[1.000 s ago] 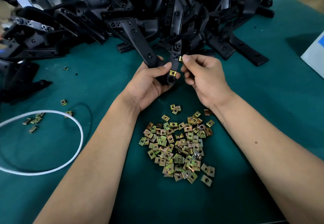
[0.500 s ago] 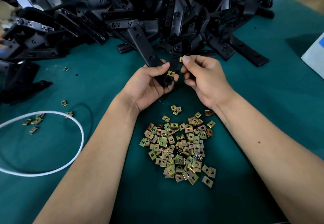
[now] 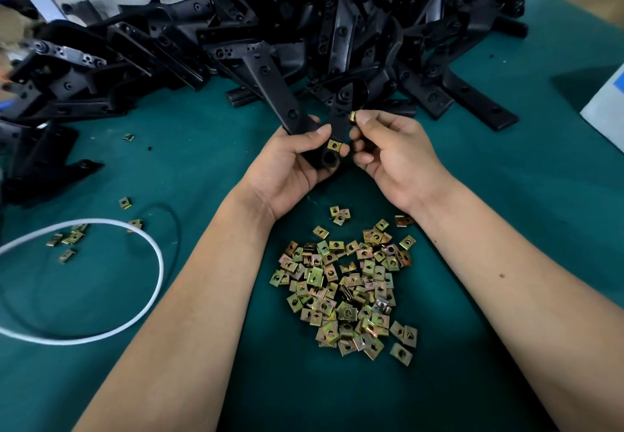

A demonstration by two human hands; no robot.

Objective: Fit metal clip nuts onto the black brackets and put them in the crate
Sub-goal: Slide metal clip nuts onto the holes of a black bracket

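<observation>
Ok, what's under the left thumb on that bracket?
The left hand grips the black bracket; one clip nut sits clipped on its edge just below the thumb tip. The bracket surface under the thumb itself is covered.

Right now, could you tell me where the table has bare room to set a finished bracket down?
Bare green cloth lies right of the right hand, before the bracket heap. More shows between the white cord loop and the left hand. The clip nut pile crowds the centre.

White cord loop cut by left edge; far-left brackets blurred.
</observation>
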